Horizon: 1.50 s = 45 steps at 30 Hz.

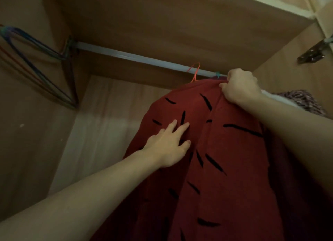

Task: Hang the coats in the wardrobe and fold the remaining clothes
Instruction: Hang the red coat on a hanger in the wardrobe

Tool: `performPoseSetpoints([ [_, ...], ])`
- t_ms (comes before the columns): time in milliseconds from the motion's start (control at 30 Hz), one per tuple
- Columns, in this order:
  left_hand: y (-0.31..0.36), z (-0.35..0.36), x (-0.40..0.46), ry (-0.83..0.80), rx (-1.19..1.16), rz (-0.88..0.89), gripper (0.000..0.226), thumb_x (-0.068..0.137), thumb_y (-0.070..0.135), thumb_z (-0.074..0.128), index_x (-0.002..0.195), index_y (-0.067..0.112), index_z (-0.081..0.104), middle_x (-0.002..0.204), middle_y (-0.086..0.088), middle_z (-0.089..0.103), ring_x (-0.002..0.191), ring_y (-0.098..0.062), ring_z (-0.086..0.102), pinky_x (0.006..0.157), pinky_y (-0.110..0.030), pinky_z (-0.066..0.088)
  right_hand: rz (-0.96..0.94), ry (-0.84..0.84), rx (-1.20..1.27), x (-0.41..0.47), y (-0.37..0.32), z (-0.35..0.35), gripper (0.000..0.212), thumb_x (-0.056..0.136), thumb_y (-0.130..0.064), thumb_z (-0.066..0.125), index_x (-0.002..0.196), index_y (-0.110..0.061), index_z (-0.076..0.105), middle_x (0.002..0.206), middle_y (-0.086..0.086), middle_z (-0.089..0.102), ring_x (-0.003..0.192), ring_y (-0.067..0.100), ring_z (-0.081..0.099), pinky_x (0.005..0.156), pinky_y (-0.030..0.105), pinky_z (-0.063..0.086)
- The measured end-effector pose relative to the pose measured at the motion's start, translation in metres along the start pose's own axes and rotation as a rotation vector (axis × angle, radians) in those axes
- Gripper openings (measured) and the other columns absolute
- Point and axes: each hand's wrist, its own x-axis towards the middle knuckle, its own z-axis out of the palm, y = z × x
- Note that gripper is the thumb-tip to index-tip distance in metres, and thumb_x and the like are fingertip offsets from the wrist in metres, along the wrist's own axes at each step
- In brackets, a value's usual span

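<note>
Forearms reach up from the bottom of the view into the wardrobe (180, 24), toward the rail (126, 54) that serves as the landmark. Below the rail, toward its right end, hangs the red coat (225, 150) with black dashes, on an orange hanger (194, 73) whose hook loops over the rail. The left hand (167, 147) lies well below the rail on the coat's front, fingers straight and spread, pressing flat on the cloth and gripping nothing. The right hand (241, 85) sits just under the rail's right end, its fingers curled, pinching the coat's top edge at the shoulder. Beyond that hand, further right under the rail, a patterned garment (302, 98) shows in part. A bundle of spare hangers (36, 64) hangs at the rail's far left end.

By my judgement the coat is hung and is being settled. The risk lies at the shoulder: a tug from the pinching hand could drag the cloth off the hanger's arm, leaving the coat lopsided or letting it slide down. A hard push from the flat hand could swing the coat and lift the thin hook off the rail.
</note>
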Motion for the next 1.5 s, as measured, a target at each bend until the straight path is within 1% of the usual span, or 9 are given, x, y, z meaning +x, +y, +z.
performPoseSetpoints([
  [300, -0.063, 0.06, 0.04, -0.098, -0.09, 0.009, 0.061, 0.096, 0.057, 0.033, 0.151, 0.045, 0.009, 0.163, 0.007, 0.0, 0.145, -0.03, 0.021, 0.116, -0.046, 0.023, 0.12, 0.064, -0.187, 0.049, -0.018, 0.033, 0.03, 0.091, -0.018, 0.057, 0.117, -0.002, 0.059, 0.12, 0.022, 0.058, 0.113, 0.04, 0.055, 0.088, 0.043, 0.047],
  [700, -0.015, 0.139, 0.029, -0.202, -0.6, 0.003, 0.065, 0.091, 0.072, 0.021, 0.148, 0.052, -0.002, 0.161, 0.017, 0.006, 0.147, -0.01, 0.013, 0.12, -0.042, 0.016, -0.207, 0.119, -0.387, -0.011, -0.015, 0.077, 0.026, 0.095, -0.003, 0.037, 0.12, -0.004, 0.044, 0.113, 0.023, 0.059, 0.105, 0.043, 0.057, 0.069, 0.042, 0.037],
  [833, 0.021, 0.163, -0.007, -0.275, -0.886, -0.043, 0.088, 0.076, 0.087, 0.026, 0.151, 0.045, 0.007, 0.159, 0.015, 0.017, 0.146, -0.008, 0.016, 0.12, -0.037, 0.018, -0.197, 0.066, -0.542, -0.05, 0.003, 0.085, 0.044, 0.098, -0.01, 0.03, 0.14, 0.001, 0.031, 0.14, 0.027, 0.039, 0.13, 0.041, 0.037, 0.097, 0.052, 0.036],
  [933, 0.046, 0.161, -0.035, -0.338, -0.853, -0.065, 0.087, 0.08, 0.075, 0.025, 0.154, 0.032, 0.012, 0.159, 0.009, 0.021, 0.145, -0.012, 0.02, 0.12, -0.034, 0.017, -0.319, -0.083, -0.698, -0.093, 0.03, 0.09, 0.055, 0.099, -0.024, 0.026, 0.15, -0.004, 0.02, 0.158, 0.022, 0.01, 0.147, 0.037, 0.004, 0.115, 0.057, 0.006],
  [1067, 0.071, 0.156, -0.083, -0.376, -0.793, -0.158, 0.047, 0.107, 0.024, 0.024, 0.152, 0.011, 0.024, 0.157, -0.007, 0.028, 0.144, -0.02, 0.026, 0.116, -0.024, 0.019, -0.399, -0.253, -0.695, -0.166, 0.064, 0.08, 0.06, 0.098, -0.034, 0.026, 0.151, -0.007, 0.02, 0.159, 0.018, 0.01, 0.148, 0.034, 0.0, 0.117, 0.054, -0.004],
  [1200, 0.099, 0.153, -0.14, -0.406, -0.861, -0.304, 0.049, 0.105, 0.041, 0.015, 0.151, 0.029, 0.028, 0.153, 0.014, 0.028, 0.142, -0.006, 0.024, 0.117, -0.021, 0.01, -0.367, -0.277, -0.459, -0.231, 0.087, 0.06, 0.061, 0.095, -0.033, 0.035, 0.149, -0.006, 0.028, 0.158, 0.015, 0.022, 0.148, 0.028, 0.011, 0.118, 0.05, 0.002],
  [1300, 0.113, 0.157, -0.191, -0.42, -0.836, -0.341, 0.05, 0.104, 0.045, 0.02, 0.152, 0.03, 0.026, 0.157, 0.01, 0.025, 0.145, -0.005, 0.019, 0.121, -0.027, 0.008, -0.363, -0.263, -0.329, -0.293, 0.1, 0.049, 0.059, 0.094, -0.03, 0.035, 0.147, -0.004, 0.033, 0.155, 0.016, 0.029, 0.145, 0.03, 0.02, 0.118, 0.048, 0.01],
  [1400, 0.125, 0.153, -0.244, -0.461, -0.658, -0.35, 0.054, 0.103, 0.047, 0.027, 0.153, 0.036, 0.012, 0.159, 0.013, 0.011, 0.145, -0.003, 0.006, 0.111, -0.017, -0.003, -0.324, -0.349, -0.243, -0.367, 0.114, 0.029, 0.062, 0.093, -0.032, 0.034, 0.148, -0.005, 0.031, 0.155, 0.016, 0.029, 0.144, 0.03, 0.023, 0.118, 0.047, 0.015],
  [1500, 0.133, 0.145, -0.296, -0.523, -0.322, -0.155, 0.059, 0.101, 0.047, 0.034, 0.152, 0.041, 0.007, 0.161, 0.011, 0.0, 0.147, -0.011, 0.009, 0.12, -0.032, 0.012, -0.185, -0.619, -0.171, -0.454, 0.129, -0.007, 0.074, 0.089, -0.033, 0.053, 0.151, -0.007, 0.022, 0.159, 0.012, 0.02, 0.146, 0.027, 0.02, 0.116, 0.049, 0.02],
])
